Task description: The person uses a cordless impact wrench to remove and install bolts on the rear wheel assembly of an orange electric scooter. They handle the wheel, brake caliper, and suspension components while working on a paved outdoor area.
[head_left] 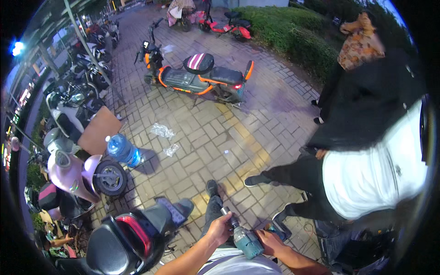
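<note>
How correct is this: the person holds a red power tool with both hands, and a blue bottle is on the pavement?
Not red: the head view shows the power tool is teal. The left hand and right hand do hold it; the blue bottle is on the pavement.

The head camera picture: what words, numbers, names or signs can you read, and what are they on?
I can't read any for sure.
Teal impact wrench: any lettering is too small to read.
Rear plate of the black scooter: marks too blurred to read.
White shirt on the person at the right: a small dark mark, too blurred to read.
</note>
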`<state>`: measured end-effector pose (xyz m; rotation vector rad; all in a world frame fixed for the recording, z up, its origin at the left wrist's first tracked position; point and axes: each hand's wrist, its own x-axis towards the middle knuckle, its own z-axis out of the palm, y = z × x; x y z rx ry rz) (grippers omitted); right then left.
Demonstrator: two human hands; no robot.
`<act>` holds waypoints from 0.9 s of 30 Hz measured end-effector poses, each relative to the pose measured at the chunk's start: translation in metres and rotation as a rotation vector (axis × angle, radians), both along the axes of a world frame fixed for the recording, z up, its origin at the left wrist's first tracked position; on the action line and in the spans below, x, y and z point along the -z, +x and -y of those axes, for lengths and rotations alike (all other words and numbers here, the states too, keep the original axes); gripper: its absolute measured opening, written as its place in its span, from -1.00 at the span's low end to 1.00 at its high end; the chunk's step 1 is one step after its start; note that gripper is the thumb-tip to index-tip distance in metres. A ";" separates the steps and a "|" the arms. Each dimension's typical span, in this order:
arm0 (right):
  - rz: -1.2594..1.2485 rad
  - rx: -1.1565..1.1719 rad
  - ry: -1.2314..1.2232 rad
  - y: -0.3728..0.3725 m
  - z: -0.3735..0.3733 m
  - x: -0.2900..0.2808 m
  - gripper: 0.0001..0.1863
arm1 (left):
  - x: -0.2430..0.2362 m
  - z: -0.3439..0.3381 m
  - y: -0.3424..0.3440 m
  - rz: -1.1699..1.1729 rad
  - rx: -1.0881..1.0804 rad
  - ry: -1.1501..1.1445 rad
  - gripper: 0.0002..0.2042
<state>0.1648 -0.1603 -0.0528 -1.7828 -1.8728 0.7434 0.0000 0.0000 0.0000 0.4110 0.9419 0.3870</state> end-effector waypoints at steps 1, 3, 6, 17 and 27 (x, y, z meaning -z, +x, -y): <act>-0.085 -0.019 -0.096 0.003 0.005 0.002 -0.28 | 0.015 0.003 0.003 -0.008 0.018 -0.060 -0.74; -0.021 0.020 -0.056 0.042 -0.080 -0.047 -0.39 | 0.005 -0.094 0.057 0.009 0.093 -0.146 -0.74; -0.125 0.027 -0.427 0.060 -0.057 -0.094 -0.43 | 0.033 -0.039 0.073 0.028 0.022 -0.466 -0.71; -0.252 0.288 -0.219 0.141 -0.356 -0.106 -0.42 | -0.035 -0.297 0.134 0.390 0.029 -0.231 -0.10; -0.484 -0.193 -0.145 0.192 -0.629 -0.140 -0.25 | -0.070 -0.521 0.201 0.305 -0.304 0.192 -0.25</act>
